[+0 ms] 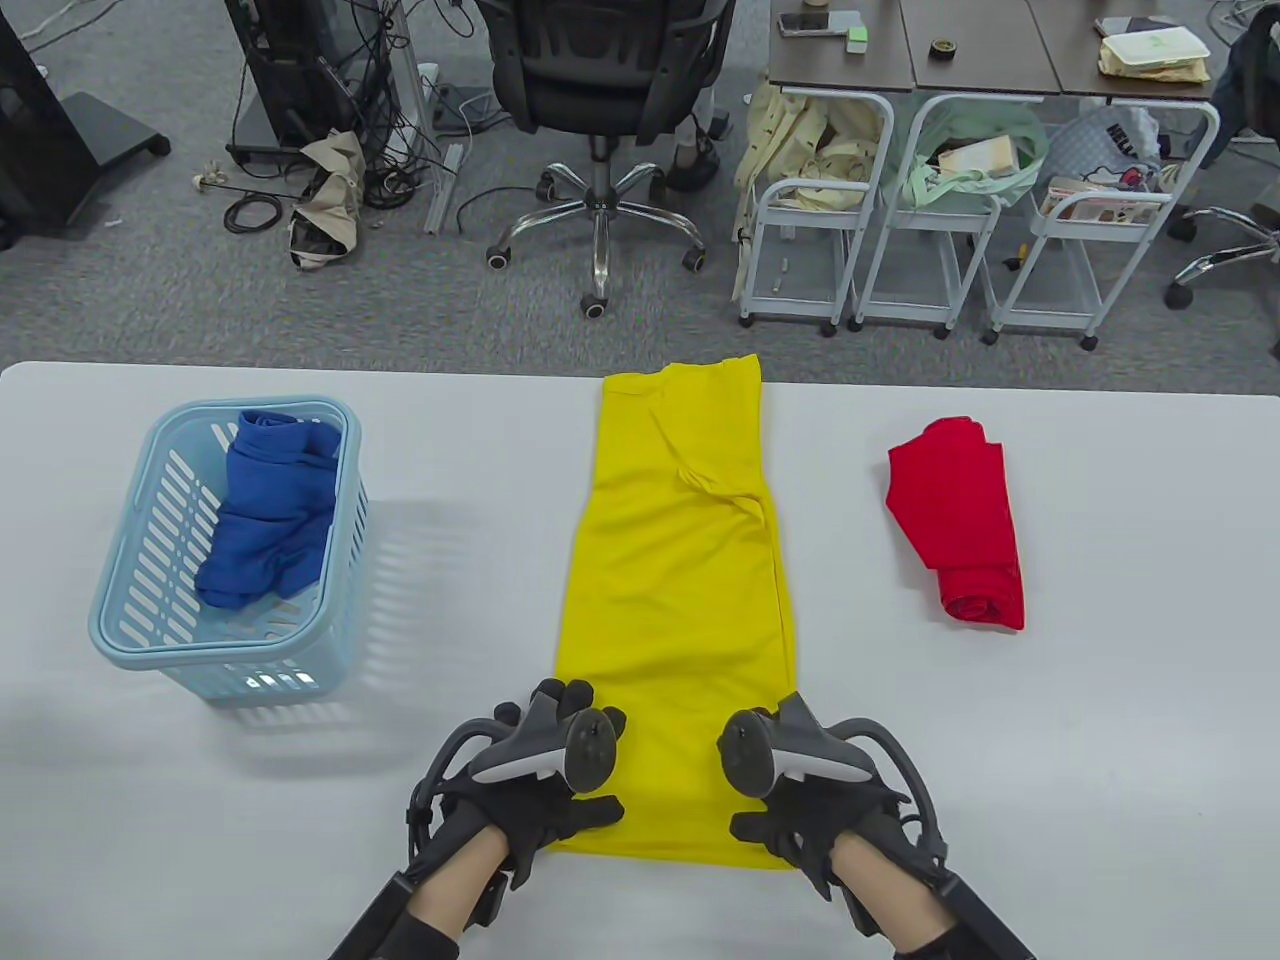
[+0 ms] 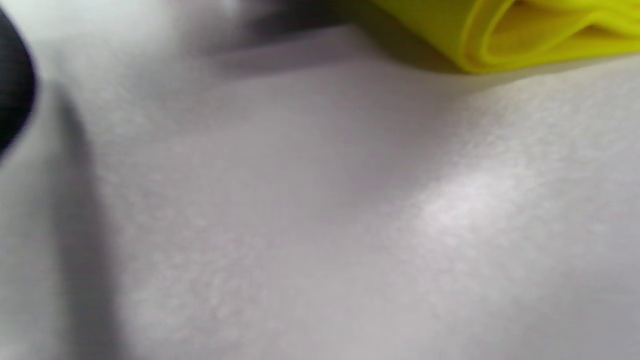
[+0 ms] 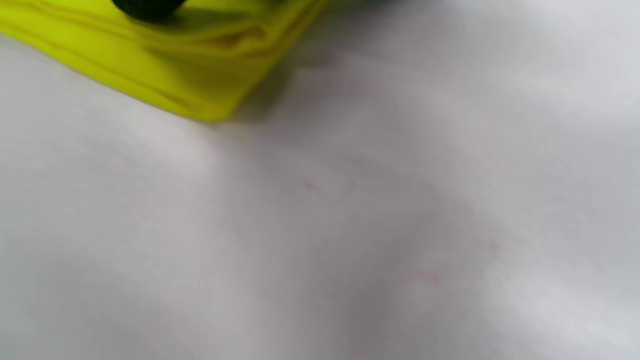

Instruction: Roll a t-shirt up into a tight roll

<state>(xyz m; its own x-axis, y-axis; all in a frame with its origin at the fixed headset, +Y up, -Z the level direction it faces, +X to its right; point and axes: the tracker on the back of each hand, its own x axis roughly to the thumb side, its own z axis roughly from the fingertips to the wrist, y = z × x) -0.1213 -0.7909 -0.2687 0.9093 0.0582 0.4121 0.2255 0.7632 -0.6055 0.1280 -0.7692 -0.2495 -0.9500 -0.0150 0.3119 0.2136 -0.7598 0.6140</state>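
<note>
Yellow shirt (image 1: 675,600): folded into a long strip, flat on the white surface (image 1: 1100,700), its near end between the two hands.
Left hand (image 1: 545,790): on the shirt's near left corner; its grip cannot be told.
Right hand (image 1: 810,800): on the near right corner; grip cannot be told.
Basket (image 1: 130,620): blue, far left, with a blue cloth (image 1: 265,520) inside.
Red roll (image 1: 960,525): right of the shirt, apart.

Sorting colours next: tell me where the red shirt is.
In the table view the red shirt lies partly rolled on the table's right side, right of the yellow t-shirt.
</note>
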